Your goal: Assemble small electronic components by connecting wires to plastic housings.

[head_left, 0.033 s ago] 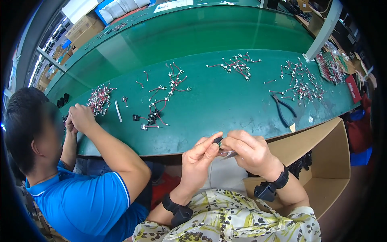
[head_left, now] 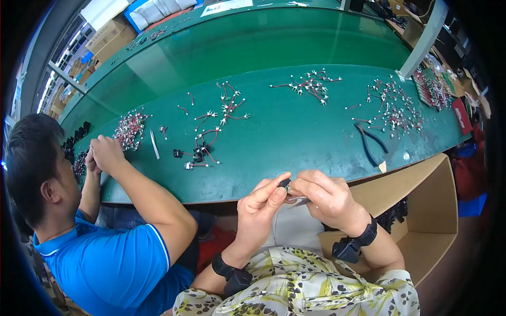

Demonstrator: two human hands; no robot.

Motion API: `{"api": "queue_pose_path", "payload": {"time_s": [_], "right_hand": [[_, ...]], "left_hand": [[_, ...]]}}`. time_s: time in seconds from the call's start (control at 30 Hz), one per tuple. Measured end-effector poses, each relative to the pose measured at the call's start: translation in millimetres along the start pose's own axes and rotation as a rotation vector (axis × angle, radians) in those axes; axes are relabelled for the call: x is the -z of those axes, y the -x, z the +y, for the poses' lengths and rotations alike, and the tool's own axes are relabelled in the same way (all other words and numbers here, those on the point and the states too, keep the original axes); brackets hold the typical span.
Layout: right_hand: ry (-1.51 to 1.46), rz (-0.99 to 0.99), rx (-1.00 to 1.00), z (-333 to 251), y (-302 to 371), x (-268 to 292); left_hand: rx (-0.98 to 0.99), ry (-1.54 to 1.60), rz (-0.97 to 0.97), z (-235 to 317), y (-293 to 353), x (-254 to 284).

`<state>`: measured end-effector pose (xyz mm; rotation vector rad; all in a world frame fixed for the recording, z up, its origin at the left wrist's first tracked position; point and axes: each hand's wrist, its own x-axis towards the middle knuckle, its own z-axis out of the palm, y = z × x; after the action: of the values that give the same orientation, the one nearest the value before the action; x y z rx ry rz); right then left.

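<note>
My left hand point(head_left: 257, 208) pinches a small black plastic part point(head_left: 285, 183) between thumb and fingers, over the near edge of the green table. Close against it, my right hand point(head_left: 328, 199) is closed on metal tweezers point(head_left: 299, 201), whose shiny end shows below the fingers. Fingers hide where the tweezers meet the part. Beyond my hands on the table lie several black parts with red wires point(head_left: 199, 152), and farther off loose red wires with white connectors point(head_left: 229, 108).
At left a co-worker in a blue shirt point(head_left: 113, 263) works beside a wire pile point(head_left: 130, 130) and white tweezers point(head_left: 154, 144). Dark-handled pliers point(head_left: 371, 145) lie at right, near more wires point(head_left: 398, 113). An open cardboard box point(head_left: 432, 210) holding black parts stands by my right arm.
</note>
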<state>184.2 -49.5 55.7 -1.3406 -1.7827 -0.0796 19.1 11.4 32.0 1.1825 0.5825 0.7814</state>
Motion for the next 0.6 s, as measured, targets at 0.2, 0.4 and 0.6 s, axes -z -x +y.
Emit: {"api": "queue_pose_path", "payload": {"time_s": [0.2,0.4,0.6], "right_hand": [[0.014,-0.022,-0.004,5,-5,-5],[0.026,-0.032,-0.002,3,-12,-13],[0.073,-0.07,0.082,-5,-37,-21]], "left_hand": [[0.008,-0.054,0.005,3,-5,6],[0.145,0.262,0.009,3,-7,11],[0.149,0.475,0.031,3,-8,26]]}}
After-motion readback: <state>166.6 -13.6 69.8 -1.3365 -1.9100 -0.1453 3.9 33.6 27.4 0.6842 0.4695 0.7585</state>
